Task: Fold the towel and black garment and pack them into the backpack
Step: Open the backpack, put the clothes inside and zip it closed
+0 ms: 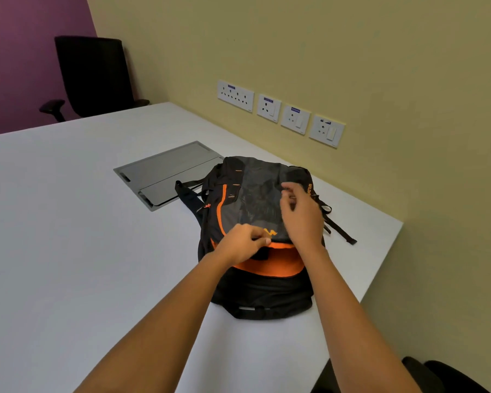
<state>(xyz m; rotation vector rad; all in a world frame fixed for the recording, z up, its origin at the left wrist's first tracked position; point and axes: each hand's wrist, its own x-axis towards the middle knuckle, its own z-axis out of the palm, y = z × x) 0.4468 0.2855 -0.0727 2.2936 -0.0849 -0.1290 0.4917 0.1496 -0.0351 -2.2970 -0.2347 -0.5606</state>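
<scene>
A black, grey and orange backpack point(247, 199) lies flat on the white table point(68, 222) near its right edge, front panel up. My left hand point(243, 242) rests on its near part with fingers pinched on something small at the orange seam, probably a zipper pull. My right hand point(301, 214) hovers over the grey front panel, fingers loosely curled and apart, holding nothing that I can see. No towel or black garment is in view.
A grey metal cable hatch point(159, 171) is set into the table behind the backpack. Wall sockets point(281, 114) line the yellow wall at the right. One black office chair point(94, 78) stands at the far left, and part of another point(437, 375) is at the bottom right.
</scene>
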